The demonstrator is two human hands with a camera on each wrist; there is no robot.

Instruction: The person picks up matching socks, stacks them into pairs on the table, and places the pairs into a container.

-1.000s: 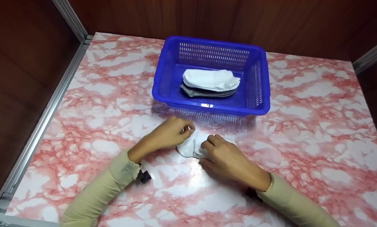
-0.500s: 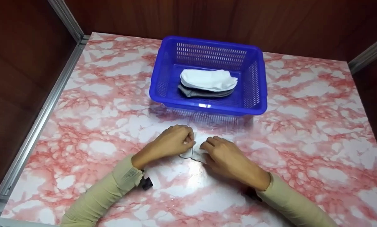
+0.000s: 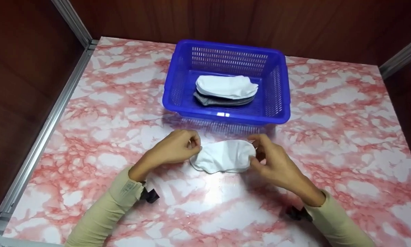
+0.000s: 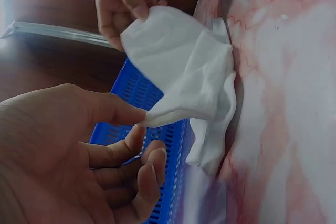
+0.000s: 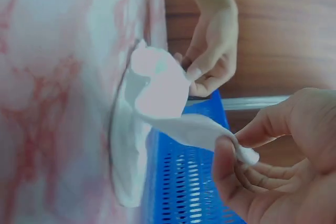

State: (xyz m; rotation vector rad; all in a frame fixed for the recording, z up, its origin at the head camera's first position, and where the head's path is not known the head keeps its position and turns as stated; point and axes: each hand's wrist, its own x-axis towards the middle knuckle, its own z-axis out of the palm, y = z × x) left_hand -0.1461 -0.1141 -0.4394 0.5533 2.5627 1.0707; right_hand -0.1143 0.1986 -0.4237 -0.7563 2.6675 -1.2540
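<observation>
A white sock (image 3: 224, 156) is stretched between my two hands, just in front of the blue basket. My left hand (image 3: 172, 149) pinches its left end between thumb and forefinger, the other fingers loosely bent. At the opposite end, my right hand (image 3: 277, 164) grips the edge with thumb and fingers. Both wrist views show the held sock (image 4: 168, 45) lifted off the tabletop in folds. Beneath it, more white sock fabric (image 5: 126, 166) lies flat on the table; whether this is a second sock I cannot tell.
The blue plastic basket (image 3: 222, 117) stands behind my hands. In it a folded white sock (image 3: 224, 85) lies on top of dark grey socks (image 3: 234, 102). The red-and-white marbled table (image 3: 105, 103) meets brown panels (image 3: 226, 20) at the back and sides.
My hands have moved apart, the left one leftward and the right one rightward. The white sock, bunched and partly covered before, is spread wider between them.
</observation>
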